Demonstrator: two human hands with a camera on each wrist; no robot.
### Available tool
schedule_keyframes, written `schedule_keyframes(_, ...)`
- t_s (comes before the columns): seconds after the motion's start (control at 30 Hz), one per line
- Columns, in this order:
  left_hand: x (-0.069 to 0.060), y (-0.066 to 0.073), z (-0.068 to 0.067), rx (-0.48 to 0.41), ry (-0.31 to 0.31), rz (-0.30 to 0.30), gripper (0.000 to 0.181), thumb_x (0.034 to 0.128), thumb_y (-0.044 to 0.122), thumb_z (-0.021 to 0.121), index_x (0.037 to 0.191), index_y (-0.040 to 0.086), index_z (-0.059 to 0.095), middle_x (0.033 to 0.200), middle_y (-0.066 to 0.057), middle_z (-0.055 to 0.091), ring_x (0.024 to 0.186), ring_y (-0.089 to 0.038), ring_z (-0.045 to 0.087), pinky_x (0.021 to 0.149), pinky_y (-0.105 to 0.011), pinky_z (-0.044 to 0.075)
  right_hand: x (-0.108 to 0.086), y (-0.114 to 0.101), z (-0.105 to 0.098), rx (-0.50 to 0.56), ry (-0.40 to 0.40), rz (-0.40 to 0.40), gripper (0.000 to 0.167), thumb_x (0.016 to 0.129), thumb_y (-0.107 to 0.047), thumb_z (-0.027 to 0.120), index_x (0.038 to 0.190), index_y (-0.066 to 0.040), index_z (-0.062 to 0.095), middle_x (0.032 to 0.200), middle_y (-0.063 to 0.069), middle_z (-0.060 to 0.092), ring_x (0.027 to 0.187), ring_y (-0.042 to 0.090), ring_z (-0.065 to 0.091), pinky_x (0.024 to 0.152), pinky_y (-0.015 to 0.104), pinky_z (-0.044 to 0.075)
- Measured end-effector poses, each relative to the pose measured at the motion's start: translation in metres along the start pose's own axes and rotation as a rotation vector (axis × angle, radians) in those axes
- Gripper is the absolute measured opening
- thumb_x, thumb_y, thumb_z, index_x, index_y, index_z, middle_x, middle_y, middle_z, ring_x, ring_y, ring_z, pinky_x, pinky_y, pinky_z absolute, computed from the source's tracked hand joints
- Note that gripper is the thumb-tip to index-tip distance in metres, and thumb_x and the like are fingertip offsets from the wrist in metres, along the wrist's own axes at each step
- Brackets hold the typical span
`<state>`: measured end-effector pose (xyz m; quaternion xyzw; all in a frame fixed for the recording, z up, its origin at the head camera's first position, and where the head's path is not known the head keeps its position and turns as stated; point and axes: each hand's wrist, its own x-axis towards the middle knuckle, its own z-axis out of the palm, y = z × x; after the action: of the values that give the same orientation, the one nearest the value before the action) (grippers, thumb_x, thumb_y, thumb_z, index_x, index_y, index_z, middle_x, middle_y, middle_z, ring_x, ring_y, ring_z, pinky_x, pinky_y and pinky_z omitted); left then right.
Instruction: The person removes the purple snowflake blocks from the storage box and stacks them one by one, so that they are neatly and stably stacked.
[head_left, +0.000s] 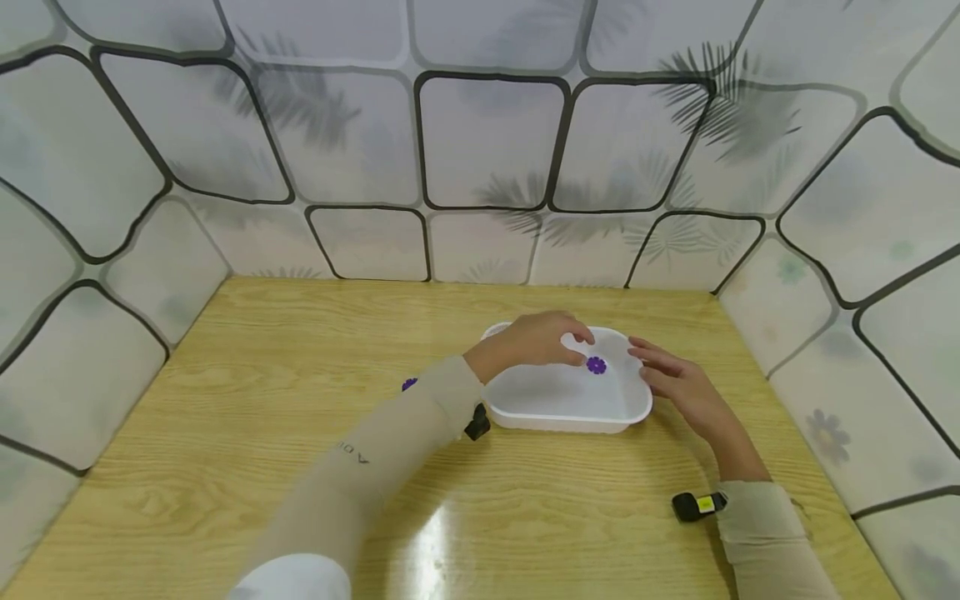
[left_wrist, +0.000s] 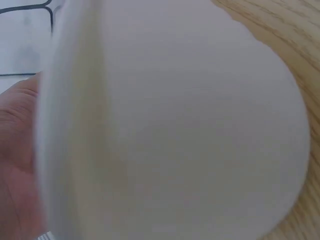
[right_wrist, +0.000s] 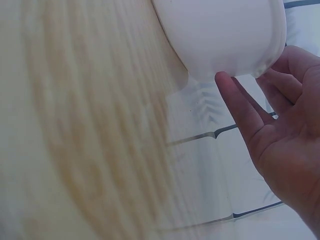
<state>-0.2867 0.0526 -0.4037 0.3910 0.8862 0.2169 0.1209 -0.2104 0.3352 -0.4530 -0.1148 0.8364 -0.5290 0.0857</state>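
Observation:
A white plastic tray with rounded corners stands on the table. My left hand reaches over it from the left, thumb and fingers apart. Just beyond the thumb tip, a purple flower-shaped piece lies in the tray. At the tray's right end, my right hand touches the rim with extended fingers. The right wrist view shows the thumb of that hand against the tray's outer wall. In the left wrist view, the tray wall hides most of my left hand.
Another purple piece lies on the wooden table, left of the tray and partly covered by the left sleeve. Patterned wall covering encloses the table at the back and both sides.

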Motion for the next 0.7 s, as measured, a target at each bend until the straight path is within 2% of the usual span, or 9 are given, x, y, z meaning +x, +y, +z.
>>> schedule_keyframes(0.1,0.01,0.003,0.007,-0.006,-0.023,-0.002,0.044,0.0962,0.043,0.067,0.137,0.027,0.062,0.129,0.006,0.061,0.119,-0.014,0.059,0.091,-0.033,0.05,0.0,0.001,-0.001,0.0,-0.002,0.0,0.05,0.104,-0.031,0.057,0.148,-0.008,0.051,0.166,0.002,0.029,0.149,0.017,0.031,0.093,0.014,0.05)
schedule_keyframes(0.3,0.027,-0.001,0.024,-0.043,-0.06,-0.016,0.05,0.0958,0.044,0.067,0.142,0.026,0.058,0.136,0.004,0.059,0.124,-0.012,0.056,0.101,-0.031,0.047,0.001,0.003,-0.001,0.01,-0.008,-0.03,0.049,0.105,-0.029,0.056,0.148,-0.006,0.051,0.165,0.004,0.03,0.142,0.001,0.035,0.093,0.015,0.05)
schedule_keyframes(0.5,0.033,-0.003,0.034,0.004,-0.093,0.011,0.053,0.0966,0.04,0.067,0.144,0.018,0.056,0.149,-0.001,0.054,0.139,-0.016,0.048,0.116,-0.029,0.036,0.001,0.002,-0.002,0.004,-0.013,-0.033,0.049,0.105,-0.028,0.055,0.148,-0.005,0.05,0.166,0.004,0.029,0.145,0.006,0.033,0.094,0.015,0.049)
schedule_keyframes(0.7,0.034,-0.003,0.037,0.04,-0.134,0.027,0.054,0.0968,0.037,0.067,0.145,0.017,0.055,0.148,-0.004,0.055,0.131,-0.015,0.053,0.112,-0.028,0.039,0.0,0.002,-0.002,0.006,-0.011,-0.037,0.049,0.105,-0.028,0.055,0.148,-0.005,0.049,0.166,0.005,0.028,0.149,0.012,0.031,0.094,0.014,0.049)
